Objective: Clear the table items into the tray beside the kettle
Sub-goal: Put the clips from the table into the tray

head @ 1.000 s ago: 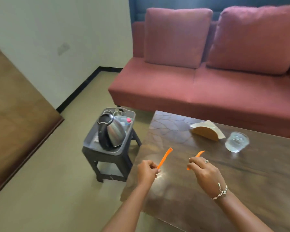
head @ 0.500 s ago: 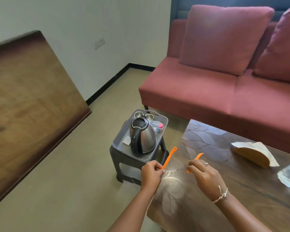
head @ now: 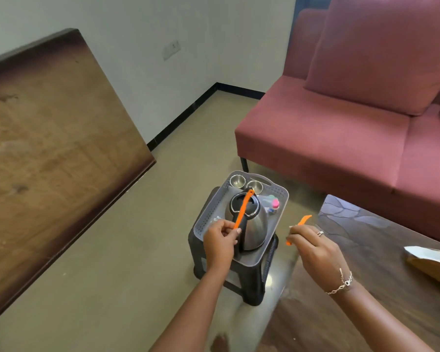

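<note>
— While the left hand [head: 219, 243] hangs over the tray [head: 283, 198], what has it got?
— An orange stick [head: 243, 208]. Thumb and forefinger pinch its near end, and the other fingers [head: 235, 231] are curled in. The stick slants up and away across the lid of the kettle [head: 257, 224].
— And where is the kettle?
— It stands upright in the near half of the tray, black handle on the near side. The tray is grey with a perforated rim. It sits on a dark stool [head: 244, 283] on the floor, just left of the bench [head: 381, 252].
— What about the right hand [head: 315, 247]?
— Its fingers are curled round a second stick [head: 304, 220], also orange, with an end poking out above and below the fist. The hand is at the bench's left edge, right of the tray and apart from it. It wears a ring and a bracelet [head: 341, 283].
— What else is in the tray?
— Two steel cups [head: 236, 180] stand side by side at the far end. A small bottle [head: 274, 205] with a pink cap is just right of the kettle.
— Can you read any writing?
— No, the bottle's label is too small to read.
— Is anything on the bench?
— A tan paper holder [head: 432, 265], cut off at the right edge. A pink sofa [head: 341, 138] stands beyond.
</note>
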`<state>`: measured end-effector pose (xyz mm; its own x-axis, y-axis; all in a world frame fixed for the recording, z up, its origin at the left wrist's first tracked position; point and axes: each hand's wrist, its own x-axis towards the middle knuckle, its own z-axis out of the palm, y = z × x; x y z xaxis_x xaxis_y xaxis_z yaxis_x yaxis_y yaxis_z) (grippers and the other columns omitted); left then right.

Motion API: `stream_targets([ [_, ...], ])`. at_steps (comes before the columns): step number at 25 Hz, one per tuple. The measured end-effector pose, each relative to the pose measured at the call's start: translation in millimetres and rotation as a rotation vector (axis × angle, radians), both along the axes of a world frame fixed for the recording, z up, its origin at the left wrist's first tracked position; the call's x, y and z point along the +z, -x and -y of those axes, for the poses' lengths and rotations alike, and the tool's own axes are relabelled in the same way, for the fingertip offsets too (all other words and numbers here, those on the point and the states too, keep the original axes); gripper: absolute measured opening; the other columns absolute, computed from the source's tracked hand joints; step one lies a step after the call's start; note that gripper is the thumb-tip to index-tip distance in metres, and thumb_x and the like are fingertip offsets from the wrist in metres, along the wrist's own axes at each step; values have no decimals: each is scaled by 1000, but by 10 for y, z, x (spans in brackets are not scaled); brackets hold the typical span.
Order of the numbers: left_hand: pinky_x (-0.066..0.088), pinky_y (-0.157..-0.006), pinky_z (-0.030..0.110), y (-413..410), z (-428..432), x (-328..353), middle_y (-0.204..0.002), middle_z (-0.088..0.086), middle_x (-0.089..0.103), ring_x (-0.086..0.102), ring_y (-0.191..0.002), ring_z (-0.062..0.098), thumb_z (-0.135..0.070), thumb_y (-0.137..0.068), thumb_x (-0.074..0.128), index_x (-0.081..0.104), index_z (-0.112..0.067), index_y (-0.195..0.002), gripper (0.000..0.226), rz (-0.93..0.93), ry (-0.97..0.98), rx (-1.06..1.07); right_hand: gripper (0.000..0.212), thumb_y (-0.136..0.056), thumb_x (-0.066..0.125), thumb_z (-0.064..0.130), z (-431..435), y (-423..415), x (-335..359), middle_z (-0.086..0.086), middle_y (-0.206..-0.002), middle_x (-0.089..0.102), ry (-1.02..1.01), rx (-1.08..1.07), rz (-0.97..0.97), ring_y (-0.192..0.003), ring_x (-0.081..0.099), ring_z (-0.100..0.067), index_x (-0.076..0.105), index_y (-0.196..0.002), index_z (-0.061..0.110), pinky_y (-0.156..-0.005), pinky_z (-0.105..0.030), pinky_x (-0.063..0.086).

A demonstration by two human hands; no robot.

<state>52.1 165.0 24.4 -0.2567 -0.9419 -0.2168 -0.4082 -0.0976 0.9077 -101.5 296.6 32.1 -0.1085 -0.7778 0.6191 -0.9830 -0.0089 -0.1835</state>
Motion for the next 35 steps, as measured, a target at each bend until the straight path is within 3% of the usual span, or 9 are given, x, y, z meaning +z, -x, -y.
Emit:
stream_targets([
  [7,54,-70,38,-117,1307,-630,-79,17,70,64,-71,31,-3,-76,69,64,-3,-77,5,303,-22,58,26,-84,48,-2,961,-55,20,-12,-80,70,41,-15,39,-75,69,-26,71,-72,0,-70,-28,53],
  [14,46,-76,38,200,2010,-1425,-104,15,60,60,-92,32,-6,-87,55,61,-3,-92,8,715,37,-306,36,-94,44,6,1807,-52,-92,-14,-83,70,-22,-12,79,-79,70,-28,71,-73,-3,-66,-33,58],
  [18,46,-85,33,430,2184,-1757,-116,13,55,57,-106,28,-1,-91,45,55,-4,-110,21,858,127,-519,25,-85,51,1,1943,-34,-185,-15,-82,70,-62,-68,84,-78,69,-27,71,-73,-5,-77,-28,52],
  [23,47,-86,31,644,2207,-2040,-122,15,52,55,-110,27,4,-92,36,47,-2,-119,29,943,229,-728,43,-98,39,9,2044,-12,-304,-15,-81,69,-83,-73,148,-88,61,-21,71,-73,-5,-89,-20,47],
  [25,50,-79,27,688,2212,-2058,-112,17,59,60,-99,25,-3,-87,51,51,0,-111,24,970,276,-747,44,-98,38,10,2089,-16,-323,-14,-81,69,-96,-55,162,-89,62,-22,71,-73,-5,-90,-21,48],
  [27,49,-50,18,728,2226,-1997,-70,10,67,64,-60,15,-18,-48,84,67,-5,-72,32,1008,266,-849,43,-97,39,8,2144,-23,-357,-14,-81,69,-122,-40,152,-86,67,-26,71,-72,-5,-86,-24,50],
  [30,36,-32,12,742,2283,-2047,-41,2,55,52,-34,7,-22,-17,87,61,-9,-39,37,1052,269,-871,40,-96,41,7,2266,-52,-396,-13,-79,69,-138,-6,125,-81,69,-27,71,-71,-4,-79,-28,52],
  [32,49,-45,17,726,2286,-1982,-65,10,66,65,-56,13,-18,-49,82,70,-2,-64,25,1060,204,-938,44,-98,38,9,2374,-84,-392,-13,-78,68,-149,23,105,-81,68,-27,70,-71,-4,-79,-26,51],
  [35,53,-78,31,579,2228,-2135,-112,14,60,64,-100,26,6,-89,38,57,0,-109,29,958,280,-857,48,-99,32,9,2539,-139,-394,-12,-76,67,-203,88,95,-83,65,-25,68,-69,-1,-81,-21,47],
])
